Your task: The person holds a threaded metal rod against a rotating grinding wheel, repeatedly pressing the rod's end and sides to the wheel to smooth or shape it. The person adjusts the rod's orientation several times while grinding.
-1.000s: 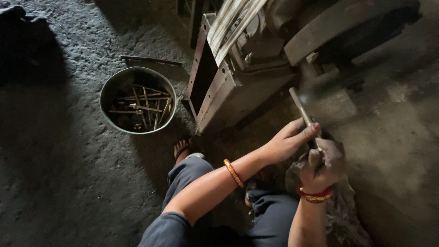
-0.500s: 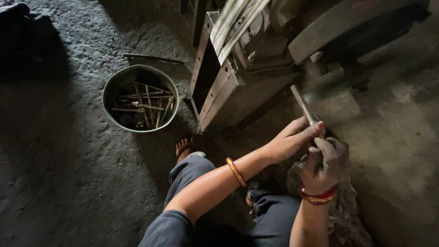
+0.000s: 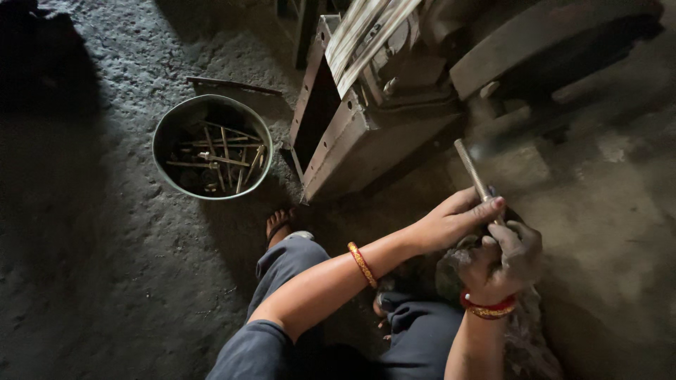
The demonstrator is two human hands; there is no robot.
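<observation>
A long threaded metal rod sticks up and away from both hands, at the right of the head view. My left hand reaches across and pinches the rod's lower part with thumb and fingers. My right hand, dark with grime, is closed around the rod's bottom end just below the left hand. Each wrist carries a red and gold bangle. Whatever sits on the hidden end of the rod cannot be made out. I am crouched on the floor, knees below the hands.
A round metal bucket holding several similar rods stands on the rough grey floor at the left. A heavy metal machine stands just behind the hands. A flat metal bar lies behind the bucket. My sandalled foot is near the machine's base.
Both hands keep their hold on the rod and have hardly shifted; the view has drifted slightly.
</observation>
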